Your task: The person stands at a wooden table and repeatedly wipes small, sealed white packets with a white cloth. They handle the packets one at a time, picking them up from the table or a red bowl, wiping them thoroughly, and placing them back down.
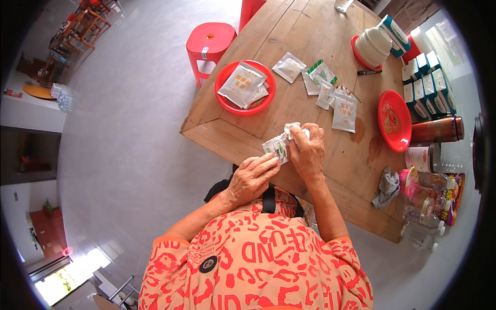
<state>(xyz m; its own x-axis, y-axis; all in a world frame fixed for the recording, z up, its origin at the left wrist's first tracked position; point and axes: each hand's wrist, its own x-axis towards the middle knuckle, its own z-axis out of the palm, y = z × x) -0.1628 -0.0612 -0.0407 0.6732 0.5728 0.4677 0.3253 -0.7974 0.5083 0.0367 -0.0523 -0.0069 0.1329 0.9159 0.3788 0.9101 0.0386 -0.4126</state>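
Both your hands meet at the near edge of the wooden table (315, 31), just in front of your chest. Your right hand (308, 150) has its grip closed on a small white sachet (279, 146) with a green mark, fingers curled over its top, where the packet looks crumpled. Your left hand (251, 178) comes in from below and to the left, its fingertips pinching the sachet's near corner, so both grips hold the same packet just above the table edge. Farther out and to the left sits a red plate (223, 98) with several flat sachets piled in it. More loose sachets (330, 90) lie scattered on the bare wood in the middle of the table, beyond your hands. To the right is a second red plate (394, 120), and far right a stack of white bowls (373, 45) stands on a red dish with a black marker (369, 72) just near it. A row of white and teal boxes (426, 88) runs along the right edge. A brown flask (436, 130) lies on its side beside that plate, with jars and clear bottles (423, 214) clustered at the near right corner and a grey cloth (387, 187) next to them. A red stool (209, 44) stands on the floor off the table's far left side.
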